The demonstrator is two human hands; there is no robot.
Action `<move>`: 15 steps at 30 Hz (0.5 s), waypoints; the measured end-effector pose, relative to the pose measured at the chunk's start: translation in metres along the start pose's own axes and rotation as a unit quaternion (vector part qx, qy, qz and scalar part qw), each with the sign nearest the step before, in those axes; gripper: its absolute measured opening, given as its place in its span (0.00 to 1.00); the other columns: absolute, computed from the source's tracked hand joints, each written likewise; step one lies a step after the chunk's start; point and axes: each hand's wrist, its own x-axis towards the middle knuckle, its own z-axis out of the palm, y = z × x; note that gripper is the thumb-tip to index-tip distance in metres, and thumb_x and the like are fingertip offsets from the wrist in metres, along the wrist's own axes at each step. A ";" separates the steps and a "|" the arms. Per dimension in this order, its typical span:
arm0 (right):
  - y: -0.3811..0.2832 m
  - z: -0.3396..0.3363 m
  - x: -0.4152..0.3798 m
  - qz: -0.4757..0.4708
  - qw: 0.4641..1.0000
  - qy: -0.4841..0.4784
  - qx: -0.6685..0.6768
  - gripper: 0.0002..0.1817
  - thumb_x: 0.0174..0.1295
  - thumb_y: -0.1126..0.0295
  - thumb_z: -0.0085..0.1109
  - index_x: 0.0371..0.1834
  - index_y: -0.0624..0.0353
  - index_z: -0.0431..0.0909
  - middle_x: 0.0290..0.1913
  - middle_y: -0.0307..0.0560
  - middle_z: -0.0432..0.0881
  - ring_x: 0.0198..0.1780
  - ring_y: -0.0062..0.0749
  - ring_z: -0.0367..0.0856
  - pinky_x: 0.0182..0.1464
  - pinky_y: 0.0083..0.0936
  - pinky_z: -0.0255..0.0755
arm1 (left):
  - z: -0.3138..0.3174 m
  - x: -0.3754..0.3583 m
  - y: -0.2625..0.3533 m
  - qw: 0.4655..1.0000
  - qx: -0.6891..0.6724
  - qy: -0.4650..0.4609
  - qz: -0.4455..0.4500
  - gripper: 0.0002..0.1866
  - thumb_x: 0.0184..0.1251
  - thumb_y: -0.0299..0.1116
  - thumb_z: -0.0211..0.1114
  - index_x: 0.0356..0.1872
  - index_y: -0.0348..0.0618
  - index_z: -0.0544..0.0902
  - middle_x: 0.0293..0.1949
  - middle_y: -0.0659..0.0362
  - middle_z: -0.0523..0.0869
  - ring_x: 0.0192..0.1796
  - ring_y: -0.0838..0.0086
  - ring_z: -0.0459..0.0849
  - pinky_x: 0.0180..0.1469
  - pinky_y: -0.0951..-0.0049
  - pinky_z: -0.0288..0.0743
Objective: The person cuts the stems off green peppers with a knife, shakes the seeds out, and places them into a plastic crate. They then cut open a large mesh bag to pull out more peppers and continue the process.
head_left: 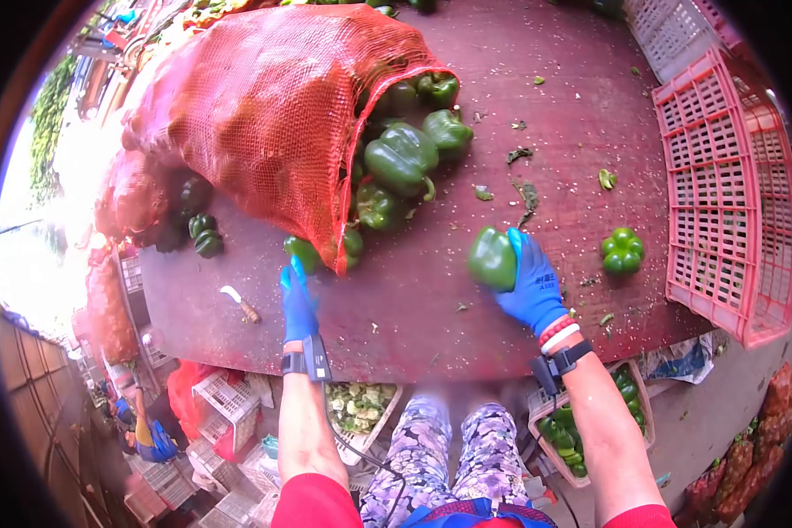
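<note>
My right hand [531,277], in a blue glove, holds a green bell pepper [492,259] over the red table [431,326]. My left hand [298,304], gloved as well, is at the lower mouth of a red mesh sack [264,114], by a green pepper [302,253] at its fingertips; whether it grips that pepper or the mesh cannot be made out. Large green peppers [401,159] spill from the sack's opening. A single pepper [623,252] sits right of my right hand. A small knife [241,304] lies left of my left hand.
Pink plastic crates [711,194] stand at the table's right edge. Below the front edge are a crate of green peppers [565,437] and a crate of pale scraps [358,409]. Two dark peppers [205,236] lie at the left. A person [152,437] is at the lower left.
</note>
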 end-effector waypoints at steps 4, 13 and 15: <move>0.011 -0.015 0.001 0.021 0.999 0.028 -0.025 0.52 0.42 0.63 0.74 0.74 0.57 0.56 0.62 0.62 0.68 0.62 0.58 0.70 0.66 0.46 0.66 | -0.038 0.098 -0.070 0.985 0.062 -0.099 0.124 0.41 0.74 0.67 0.48 0.80 0.58 0.54 0.78 0.60 0.60 0.77 0.61 0.61 0.73 0.47 0.56; 0.066 -0.101 0.024 0.314 0.794 0.070 0.516 0.42 0.53 0.68 0.74 0.71 0.57 0.61 0.60 0.46 0.76 0.59 0.37 0.79 0.61 0.35 0.76 | 0.108 -0.072 -0.075 0.992 -0.100 0.001 -0.083 0.24 0.75 0.51 0.61 0.61 0.45 0.73 0.45 0.57 0.82 0.47 0.68 0.84 0.46 0.67 0.80; 0.059 -0.108 0.013 0.318 0.684 0.010 0.657 0.41 0.54 0.69 0.74 0.71 0.56 0.63 0.60 0.45 0.76 0.59 0.35 0.79 0.60 0.35 0.77 | 0.149 -0.110 -0.061 0.964 -0.136 -0.185 -0.134 0.25 0.74 0.50 0.62 0.61 0.42 0.73 0.49 0.53 0.81 0.45 0.65 0.85 0.42 0.63 0.83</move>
